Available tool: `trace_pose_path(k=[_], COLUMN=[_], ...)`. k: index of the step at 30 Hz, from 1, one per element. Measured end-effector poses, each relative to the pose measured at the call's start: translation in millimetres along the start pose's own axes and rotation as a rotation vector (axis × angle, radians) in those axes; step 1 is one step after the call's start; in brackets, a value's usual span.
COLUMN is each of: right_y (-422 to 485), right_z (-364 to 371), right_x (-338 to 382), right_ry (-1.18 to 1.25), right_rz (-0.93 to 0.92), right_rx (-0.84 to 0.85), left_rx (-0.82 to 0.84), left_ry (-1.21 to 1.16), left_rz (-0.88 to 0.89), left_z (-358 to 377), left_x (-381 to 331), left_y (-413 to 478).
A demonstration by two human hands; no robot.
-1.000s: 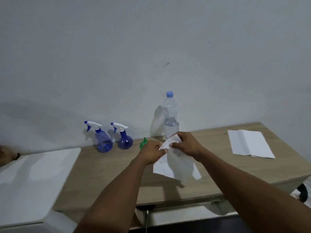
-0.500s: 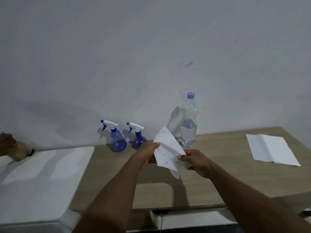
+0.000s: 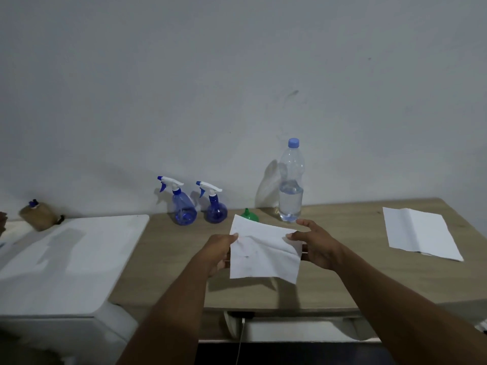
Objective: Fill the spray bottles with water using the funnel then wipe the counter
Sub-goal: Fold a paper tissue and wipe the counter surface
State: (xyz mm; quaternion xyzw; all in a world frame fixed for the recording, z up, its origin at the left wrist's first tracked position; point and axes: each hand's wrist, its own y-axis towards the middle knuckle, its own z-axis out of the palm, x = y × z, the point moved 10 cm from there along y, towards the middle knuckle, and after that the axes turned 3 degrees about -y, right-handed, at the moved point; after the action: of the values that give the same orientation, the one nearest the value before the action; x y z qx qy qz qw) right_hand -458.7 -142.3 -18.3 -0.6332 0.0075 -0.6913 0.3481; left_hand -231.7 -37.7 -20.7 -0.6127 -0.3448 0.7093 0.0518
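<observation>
I hold a white paper towel (image 3: 263, 254) spread out above the wooden counter (image 3: 342, 280), my left hand (image 3: 218, 251) pinching its left edge and my right hand (image 3: 316, 243) its right edge. Two blue spray bottles with white triggers stand at the back by the wall, one (image 3: 183, 208) to the left of the other (image 3: 215, 209). A green funnel (image 3: 249, 216) lies just behind the towel, partly hidden by it. A clear water bottle (image 3: 290, 188) with a blue cap stands to the funnel's right, about a third full.
A second white paper towel (image 3: 419, 233) lies flat at the counter's right end. A white appliance top (image 3: 66, 262) adjoins the counter on the left, with a small brown bottle (image 3: 39, 216) lying at its back. Another person's hand shows at the far left edge.
The towel was bunched between my hands; now my hands have moved apart and it is stretched open and flat. The camera view has also shifted.
</observation>
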Motion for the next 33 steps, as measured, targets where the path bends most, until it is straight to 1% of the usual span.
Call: trace_pose_path(k=[3,6,8,11,14,22,25,30,33], right_y=[-1,-6,-7,-6,-3,20,30,50,62], right_z=[5,10,9,4,2,35,55,94,113], right_x=[-9,-20,-27,-25,-19,-3,3,3,1], right_ry=[0.044,-0.039,-0.108,-0.175,-0.155,-0.069,-0.040,-0.051,-0.099], right_rz=[0.037,0.087,0.098,0.040,-0.012,-0.045,-0.055,-0.010,0.009], right_rx=[0.097,0.145,0.126,0.058,0.001,0.029,0.066,0.164,0.154], left_rx=[-0.102,-0.157,-0.177,-0.220,-0.249,-0.257,-0.272,-0.217,-0.147], left_ry=[-0.125,-0.207,-0.247,-0.253,-0.221,-0.224,-0.199,-0.115,-0.071], left_rz=[0.023,0.008,-0.008,-0.008,0.022,0.086,0.126,0.177,0.220], left_z=[-1,3,4,-2,-12,-48,-68,-100,-119], left_x=[7,18,26,33,33,19,6,-16,-25], left_y=[-7,-15,-19,-22,-24,-16,-6,15,27])
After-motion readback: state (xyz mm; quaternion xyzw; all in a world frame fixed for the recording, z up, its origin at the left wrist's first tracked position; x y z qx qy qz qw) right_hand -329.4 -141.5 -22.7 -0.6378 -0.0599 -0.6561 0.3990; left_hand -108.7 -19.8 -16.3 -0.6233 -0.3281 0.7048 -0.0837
